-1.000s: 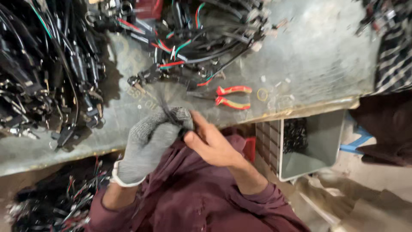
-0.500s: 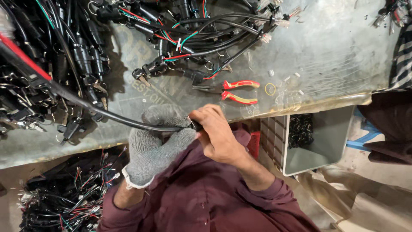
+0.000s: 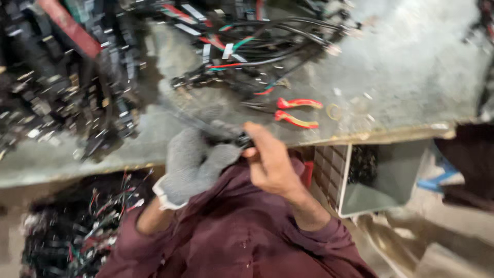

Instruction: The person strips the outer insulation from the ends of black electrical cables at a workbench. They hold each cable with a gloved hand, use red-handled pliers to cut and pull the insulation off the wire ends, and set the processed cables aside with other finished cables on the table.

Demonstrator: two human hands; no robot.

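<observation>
Fingers of both hands pinched one black cable at the near edge of the workbench.

Left hand (image 3: 193,162) — in a grey knit glove — closed around the black cable (image 3: 226,135); the bare right hand (image 3: 270,162) gripped the cable's end just beside it. Red-handled pliers (image 3: 296,110) lay farther off on the grey workbench (image 3: 401,77); tangled wire harnesses (image 3: 67,77) filled the far left. Motion blur hid finer detail.
</observation>
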